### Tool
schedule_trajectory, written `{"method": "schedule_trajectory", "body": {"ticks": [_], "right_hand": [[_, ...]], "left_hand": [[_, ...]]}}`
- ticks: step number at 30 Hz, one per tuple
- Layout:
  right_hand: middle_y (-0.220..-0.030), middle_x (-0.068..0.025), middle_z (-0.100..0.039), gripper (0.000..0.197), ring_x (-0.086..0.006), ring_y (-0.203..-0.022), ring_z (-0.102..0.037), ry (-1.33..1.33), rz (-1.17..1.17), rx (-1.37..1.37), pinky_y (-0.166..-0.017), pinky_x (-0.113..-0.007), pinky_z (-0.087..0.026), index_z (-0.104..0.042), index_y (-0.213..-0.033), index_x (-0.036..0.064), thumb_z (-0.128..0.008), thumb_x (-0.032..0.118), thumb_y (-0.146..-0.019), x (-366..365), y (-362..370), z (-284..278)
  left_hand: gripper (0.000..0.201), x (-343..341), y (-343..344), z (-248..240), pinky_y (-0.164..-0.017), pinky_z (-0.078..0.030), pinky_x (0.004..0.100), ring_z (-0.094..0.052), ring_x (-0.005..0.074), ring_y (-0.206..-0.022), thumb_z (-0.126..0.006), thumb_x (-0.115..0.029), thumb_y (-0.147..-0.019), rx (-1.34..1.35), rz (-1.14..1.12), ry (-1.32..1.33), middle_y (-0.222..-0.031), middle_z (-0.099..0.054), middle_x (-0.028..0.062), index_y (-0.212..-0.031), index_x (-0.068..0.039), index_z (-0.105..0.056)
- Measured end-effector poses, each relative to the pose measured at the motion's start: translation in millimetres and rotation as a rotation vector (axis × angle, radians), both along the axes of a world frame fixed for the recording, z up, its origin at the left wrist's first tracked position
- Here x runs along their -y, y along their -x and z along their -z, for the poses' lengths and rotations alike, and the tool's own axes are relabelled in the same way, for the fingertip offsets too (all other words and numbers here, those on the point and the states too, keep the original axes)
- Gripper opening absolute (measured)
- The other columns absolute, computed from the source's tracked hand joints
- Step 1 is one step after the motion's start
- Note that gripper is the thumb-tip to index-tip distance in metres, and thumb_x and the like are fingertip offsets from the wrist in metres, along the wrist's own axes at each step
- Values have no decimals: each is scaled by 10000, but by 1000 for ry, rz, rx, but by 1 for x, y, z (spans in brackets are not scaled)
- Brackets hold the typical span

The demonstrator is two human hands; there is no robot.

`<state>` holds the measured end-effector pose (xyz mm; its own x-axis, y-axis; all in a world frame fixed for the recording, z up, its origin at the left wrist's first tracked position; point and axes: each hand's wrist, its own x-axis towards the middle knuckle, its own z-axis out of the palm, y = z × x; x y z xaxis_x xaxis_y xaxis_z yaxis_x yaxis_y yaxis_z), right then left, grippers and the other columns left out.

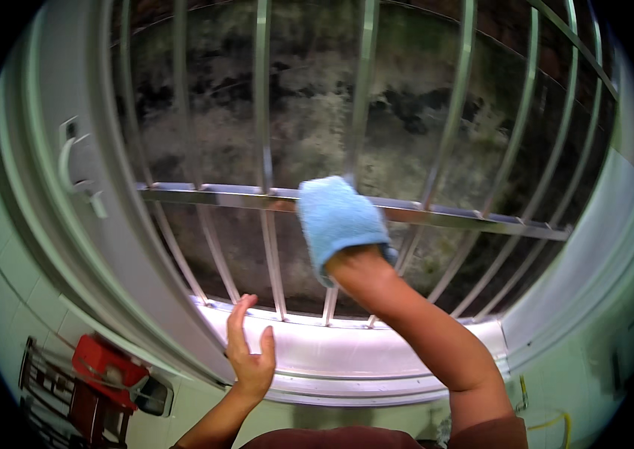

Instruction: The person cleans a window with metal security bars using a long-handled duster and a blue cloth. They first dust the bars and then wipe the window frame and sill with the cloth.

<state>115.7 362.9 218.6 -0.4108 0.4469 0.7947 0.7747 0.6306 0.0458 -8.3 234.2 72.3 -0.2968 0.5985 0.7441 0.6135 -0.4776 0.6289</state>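
A light blue cloth [338, 213] drapes over my right hand [362, 262] and hides its fingers. The hand holds it against the shiny metal crossbar [219, 194] of a window grille, near the middle. Upright metal bars [263, 97] run above and below the crossbar. Lower and to the left, my left hand [252, 352] is empty, its fingers apart, close to the white window sill [339, 348] and the foot of the bars.
A white window frame with a handle [71, 161] stands at the left. Beyond the bars is a dark, stained wall [317, 90]. At lower left are a red container [107, 368] and dark chairs [51, 396]. A yellow hose [565, 426] shows at lower right.
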Motion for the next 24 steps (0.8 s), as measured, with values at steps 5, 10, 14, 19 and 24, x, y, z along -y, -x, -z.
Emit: {"method": "schedule_trajectory", "body": {"ticks": [5, 10, 14, 19, 24], "right_hand": [[-786, -159, -553, 98, -322, -718, -579, -102, 14, 29, -623, -362, -491, -583, -785, 28, -515, 83, -742, 1, -1, 21], [-760, -170, -578, 136, -352, -698, -587, -367, -393, -51, -632, -396, -500, -610, -759, -13, -558, 68, -663, 9, 56, -6], [-775, -191, -624, 429, -336, -769, -607, 675, -104, 379, -702, -427, -490, -665, -821, 16, -764, 324, -540, -6, 130, -60], [-830, -149, -654, 282, -312, -755, -634, 401, -73, 576, -695, -400, -509, -678, -854, 60, -628, 315, -741, 4, 111, -44], [-781, -147, -621, 134, -283, -751, -619, 73, -148, 193, -654, -367, -500, -675, -762, 50, -580, 136, -725, -6, 78, 14]], "left_hand": [[495, 17, 18, 5, -968, -349, 403, -463, 351, -1131, -572, 26, -725, -51, -96, -39, -1160, -514, 186, -1198, 40, -426], [482, 26, 23, 16, -963, -357, 409, -473, 358, -1123, -580, 10, -731, -96, -89, -33, -1158, -517, 201, -1187, 50, -430], [503, 29, 23, 16, -974, -344, 414, -467, 371, -1125, -566, 18, -734, -84, -100, -5, -1177, -498, 220, -1212, 55, -411], [522, 24, 22, 26, -977, -344, 387, -471, 333, -1135, -527, 51, -754, -47, -80, -1, -1213, -476, 213, -1251, 46, -368], [516, 26, 28, 31, -1027, -276, 381, -405, 280, -1209, -467, 31, -821, -57, -23, 37, -1283, -420, 197, -1310, 25, -302]]}}
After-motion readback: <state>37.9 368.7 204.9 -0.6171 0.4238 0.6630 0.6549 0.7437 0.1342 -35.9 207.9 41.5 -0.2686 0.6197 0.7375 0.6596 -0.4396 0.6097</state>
